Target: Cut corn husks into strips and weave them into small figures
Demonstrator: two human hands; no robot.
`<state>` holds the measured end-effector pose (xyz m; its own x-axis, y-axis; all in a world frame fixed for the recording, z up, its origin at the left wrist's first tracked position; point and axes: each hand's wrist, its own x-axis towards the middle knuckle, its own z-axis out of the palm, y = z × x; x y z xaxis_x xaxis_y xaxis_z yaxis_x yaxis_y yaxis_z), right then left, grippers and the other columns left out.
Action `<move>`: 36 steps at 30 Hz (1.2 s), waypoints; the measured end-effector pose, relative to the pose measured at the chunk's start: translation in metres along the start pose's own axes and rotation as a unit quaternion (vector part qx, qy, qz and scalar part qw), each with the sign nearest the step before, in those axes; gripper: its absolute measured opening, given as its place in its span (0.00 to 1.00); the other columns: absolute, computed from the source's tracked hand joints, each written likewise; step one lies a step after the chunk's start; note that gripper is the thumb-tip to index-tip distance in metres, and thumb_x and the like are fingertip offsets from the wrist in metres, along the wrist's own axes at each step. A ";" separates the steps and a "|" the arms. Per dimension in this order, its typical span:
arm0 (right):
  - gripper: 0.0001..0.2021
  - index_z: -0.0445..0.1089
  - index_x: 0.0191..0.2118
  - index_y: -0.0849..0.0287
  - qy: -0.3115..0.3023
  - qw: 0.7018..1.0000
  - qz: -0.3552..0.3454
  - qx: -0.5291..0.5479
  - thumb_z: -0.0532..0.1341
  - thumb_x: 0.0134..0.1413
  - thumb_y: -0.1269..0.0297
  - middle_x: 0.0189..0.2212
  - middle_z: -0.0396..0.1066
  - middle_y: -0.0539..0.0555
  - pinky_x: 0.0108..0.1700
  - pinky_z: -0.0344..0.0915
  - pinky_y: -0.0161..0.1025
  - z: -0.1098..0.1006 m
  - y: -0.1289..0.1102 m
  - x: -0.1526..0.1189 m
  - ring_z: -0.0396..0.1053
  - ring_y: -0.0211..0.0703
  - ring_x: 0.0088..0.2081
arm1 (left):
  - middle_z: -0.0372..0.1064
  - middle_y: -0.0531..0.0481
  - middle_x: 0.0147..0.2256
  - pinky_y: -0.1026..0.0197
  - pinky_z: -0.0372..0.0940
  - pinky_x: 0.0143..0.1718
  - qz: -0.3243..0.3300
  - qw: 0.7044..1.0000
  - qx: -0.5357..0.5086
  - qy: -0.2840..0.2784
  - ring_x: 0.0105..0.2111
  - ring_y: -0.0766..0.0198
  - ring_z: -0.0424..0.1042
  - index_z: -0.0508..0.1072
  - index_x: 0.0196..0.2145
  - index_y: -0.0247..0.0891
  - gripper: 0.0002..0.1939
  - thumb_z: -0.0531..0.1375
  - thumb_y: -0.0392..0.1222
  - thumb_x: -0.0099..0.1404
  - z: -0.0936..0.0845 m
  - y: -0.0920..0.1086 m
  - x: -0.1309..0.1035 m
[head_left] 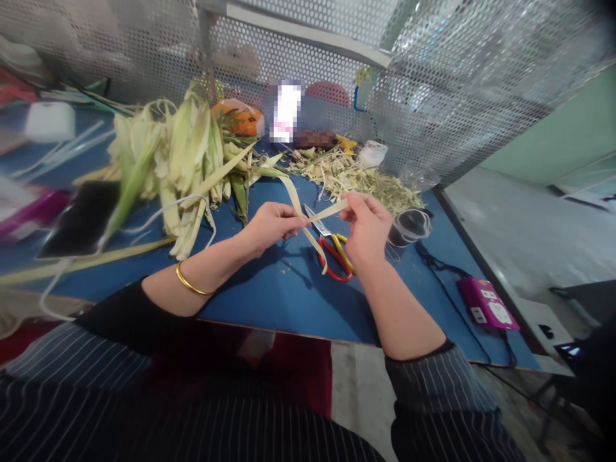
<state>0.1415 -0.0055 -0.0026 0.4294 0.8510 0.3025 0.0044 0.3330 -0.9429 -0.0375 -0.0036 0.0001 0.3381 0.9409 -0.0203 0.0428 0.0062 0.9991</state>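
Note:
Pale corn husk strips [316,245] cross each other at the fingertips of my left hand [276,226], which pinches them where they meet. One strip hangs down to the lower right and its other part rises to the upper left. The end of the crossing strip is pinched between thumb and finger of my right hand [366,228]. Beneath and between my hands, scissors [339,260] with red and yellow handles lie on the blue table, partly hidden by a strip and my right hand. A gold bangle circles my left wrist.
A heap of corn husks [187,154] lies at the left, with a dark phone [81,218] and white cable beside it. Husk scraps [356,176] spread along the perforated screen [308,51]. At the right are a spool of cord [411,226] and a purple power strip [487,303].

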 end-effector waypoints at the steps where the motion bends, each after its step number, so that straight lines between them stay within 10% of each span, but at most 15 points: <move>1: 0.07 0.74 0.29 0.57 0.004 1.000 -0.007 -0.003 0.64 0.48 0.59 0.22 0.69 0.47 0.26 0.61 0.33 -0.001 0.000 0.002 0.62 0.32 0.21 | 0.63 0.52 0.17 0.65 0.51 0.20 0.002 1.000 0.002 0.004 0.17 0.73 0.55 0.77 0.22 0.36 0.09 0.65 0.43 0.54 0.000 -0.001 0.001; 11: 0.11 0.71 0.32 0.57 0.093 0.989 -0.094 -0.066 0.63 0.52 0.55 0.25 0.67 0.46 0.32 0.62 0.34 -0.008 0.001 0.014 0.66 0.34 0.28 | 0.66 0.50 0.18 0.65 0.54 0.21 0.021 0.996 0.068 0.054 0.17 0.72 0.59 0.73 0.20 0.36 0.17 0.61 0.50 0.59 -0.003 -0.002 0.002; 18: 0.19 0.69 0.23 0.58 -0.025 0.981 -0.105 -0.160 0.57 0.57 0.50 0.22 0.69 0.49 0.35 0.63 0.38 -0.004 0.001 -0.001 0.65 0.37 0.27 | 0.76 0.44 0.30 0.64 0.63 0.26 -0.110 0.985 -0.134 0.008 0.24 0.67 0.71 0.77 0.31 0.34 0.17 0.63 0.53 0.58 -0.007 0.000 0.005; 28: 0.12 0.74 0.32 0.57 -0.240 0.891 -0.155 -0.353 0.60 0.56 0.53 0.29 0.75 0.50 0.36 0.61 0.37 0.001 -0.007 -0.014 0.70 0.40 0.32 | 0.77 0.45 0.29 0.64 0.67 0.32 -0.059 0.988 -0.134 0.052 0.27 0.66 0.75 0.78 0.36 0.32 0.12 0.67 0.41 0.55 -0.004 -0.003 0.005; 36: 0.14 0.73 0.28 0.57 -0.235 0.877 -0.202 -0.368 0.57 0.60 0.56 0.25 0.74 0.50 0.35 0.61 0.37 0.000 -0.007 -0.016 0.69 0.39 0.29 | 0.76 0.46 0.27 0.65 0.67 0.30 -0.052 0.991 -0.106 0.061 0.23 0.70 0.72 0.78 0.36 0.30 0.09 0.62 0.37 0.59 0.000 0.000 0.004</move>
<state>0.1350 -0.0221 -0.0005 -0.1606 0.8544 0.4942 0.7259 0.4415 -0.5274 -0.0358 -0.0001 0.0004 0.2250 0.9654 -0.1319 -0.1312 0.1641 0.9777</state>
